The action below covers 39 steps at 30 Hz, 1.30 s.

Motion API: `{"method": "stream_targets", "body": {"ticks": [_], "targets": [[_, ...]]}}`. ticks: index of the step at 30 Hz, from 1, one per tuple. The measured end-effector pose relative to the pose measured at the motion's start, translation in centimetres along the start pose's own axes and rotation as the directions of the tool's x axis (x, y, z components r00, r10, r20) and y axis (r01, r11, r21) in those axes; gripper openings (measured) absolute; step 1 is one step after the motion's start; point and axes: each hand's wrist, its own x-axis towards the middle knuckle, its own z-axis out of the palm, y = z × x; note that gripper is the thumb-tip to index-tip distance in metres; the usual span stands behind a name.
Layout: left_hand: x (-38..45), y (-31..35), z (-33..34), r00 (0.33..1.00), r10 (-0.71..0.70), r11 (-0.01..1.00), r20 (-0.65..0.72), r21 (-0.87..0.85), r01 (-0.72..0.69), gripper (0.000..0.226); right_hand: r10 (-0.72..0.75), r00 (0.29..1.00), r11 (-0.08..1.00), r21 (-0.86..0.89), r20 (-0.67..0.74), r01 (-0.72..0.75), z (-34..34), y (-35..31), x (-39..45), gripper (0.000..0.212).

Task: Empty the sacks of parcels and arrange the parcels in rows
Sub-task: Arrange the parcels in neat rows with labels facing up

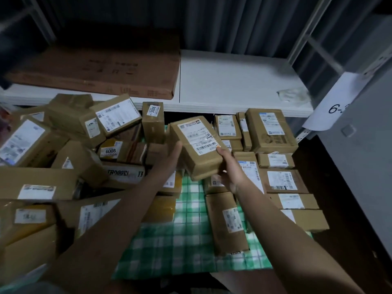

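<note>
A brown cardboard parcel [198,145] with a white shipping label is held tilted above the green checked cloth [169,240]. My right hand [228,166] grips its near right corner, thumb on top. My left hand [172,154] presses flat against its left side with straight fingers. To the right, several labelled parcels [282,181] lie flat in neat rows. On the left a jumbled heap of parcels [70,145] leans every way, one numbered 6008 [110,151], one 3006 [153,122].
A white shelf [233,81] runs above the parcels, carrying a large flat brown carton [95,71] on its left half and a crumpled plastic scrap [292,94]. A grey cabinet with a paper tag reading "6-" [337,102] stands at right.
</note>
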Motion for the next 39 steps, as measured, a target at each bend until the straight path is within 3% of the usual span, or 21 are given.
{"method": "stream_targets", "body": {"ticks": [3, 7, 9, 11, 13, 17, 20, 22, 27, 31, 34, 36, 39], "targets": [[1.4, 1.0, 1.5, 0.993, -0.094, 0.984, 0.076, -0.145, 0.104, 0.069, 0.022, 0.995, 0.998, 0.061, 0.092, -0.028, 0.6, -0.3, 1.4, 0.029], [3.5, 1.5, 2.4, 0.996, -0.088, 0.97, -0.003, -0.228, 0.085, 0.076, 0.078, 0.991, 0.996, -0.053, 0.11, -0.073, 0.3, -0.8, 3.6, 0.055], [5.1, 1.9, 2.8, 0.989, -0.144, 0.949, 0.03, -0.279, 0.147, 0.077, 0.107, 0.986, 0.992, -0.074, 0.131, -0.098, -0.3, -1.5, 5.6, 0.066], [6.2, 2.4, 3.0, 0.979, -0.185, 0.936, 0.091, -0.286, 0.204, 0.075, 0.114, 0.983, 0.985, -0.144, 0.147, -0.093, -0.8, -2.2, 7.0, 0.074], [7.5, 2.8, 3.4, 0.986, -0.155, 0.944, 0.062, -0.284, 0.166, 0.07, 0.128, 0.978, 0.965, -0.248, 0.165, -0.084, -1.2, -3.1, 8.3, 0.08], [10.0, 3.8, 3.7, 0.995, -0.099, 0.959, 0.033, -0.262, 0.104, 0.074, 0.117, 0.977, 0.948, -0.313, 0.178, -0.057, -1.3, -4.8, 11.6, 0.069], [11.6, 3.6, 3.3, 0.989, -0.132, 0.967, 0.072, -0.21, 0.145, 0.086, 0.135, 0.974, 0.944, -0.321, 0.181, -0.071, -0.5, -5.7, 13.1, 0.097], [12.2, 3.6, 3.2, 0.988, -0.123, 0.968, 0.091, -0.21, 0.14, 0.073, 0.133, 0.975, 0.934, -0.351, 0.176, -0.064, -0.1, -6.0, 13.5, 0.105], [13.0, 3.2, 2.6, 0.987, -0.124, 0.969, 0.107, -0.199, 0.143, 0.056, 0.087, 0.99, 0.928, -0.369, 0.109, -0.041, 0.2, -6.2, 14.1, 0.088], [13.8, 3.0, 1.7, 0.969, -0.219, 0.953, 0.112, -0.189, 0.237, 0.05, -0.002, 1.0, 0.96, -0.281, 0.013, 0.006, -0.8, -6.8, 14.3, 0.103], [15.4, 2.2, 0.5, 0.975, -0.22, 0.972, 0.027, 0.086, 0.217, 0.052, -0.039, 0.996, 0.977, -0.21, -0.084, 0.021, -1.6, -7.6, 14.4, 0.096], [16.3, 1.8, -0.5, 0.982, -0.187, 0.943, 0.021, 0.283, 0.174, 0.051, -0.054, 0.991, 0.98, -0.197, -0.124, 0.028, -1.9, -7.8, 15.1, 0.081], [17.8, 1.0, -1.4, 0.985, -0.162, 0.87, 0.052, 0.478, 0.118, 0.051, -0.067, 0.984, 0.974, -0.227, -0.165, 0.028, -1.3, -8.1, 16.3, 0.075]]}}
